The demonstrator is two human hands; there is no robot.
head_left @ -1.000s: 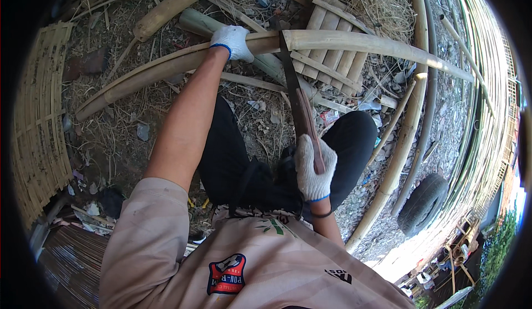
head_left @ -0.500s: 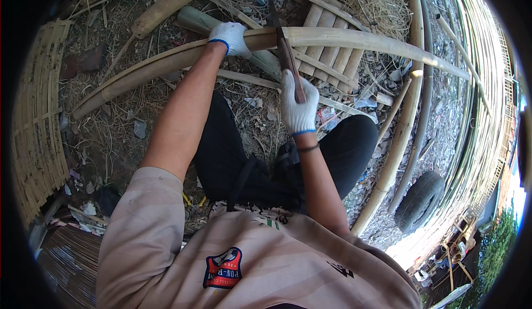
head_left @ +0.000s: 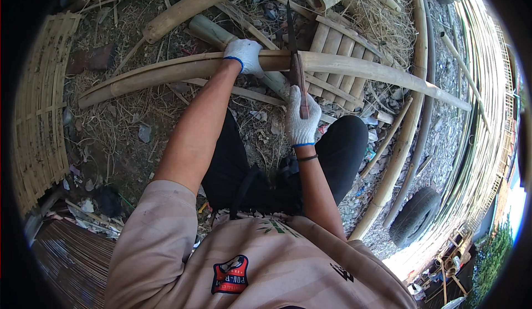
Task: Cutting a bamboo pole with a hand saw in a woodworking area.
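Observation:
A long bamboo pole (head_left: 366, 68) lies crosswise in front of me, split lengthwise along its left part. My left hand (head_left: 244, 57), in a white knitted glove with a blue cuff, is closed round the pole left of the middle. My right hand (head_left: 303, 118), gloved the same way, grips the brown handle of a machete (head_left: 290, 29). Its dark blade points away from me and crosses the pole where the split part meets the whole part. The fingers' undersides are hidden. A greenish bamboo piece (head_left: 209, 31) passes beneath the pole near my left hand.
A small slatted bamboo frame (head_left: 339, 47) lies beyond my right hand. More bamboo poles (head_left: 191, 5) lie at the far side and right. A tyre (head_left: 414, 216) sits at the right by stacked bamboo strips (head_left: 468, 159). A woven bamboo panel (head_left: 41, 109) stands left. Straw and litter cover the ground.
The whole view has shifted, so hands and pole appear lower and further right. The machete sits slightly more upright across the pole. Both hands keep their grip.

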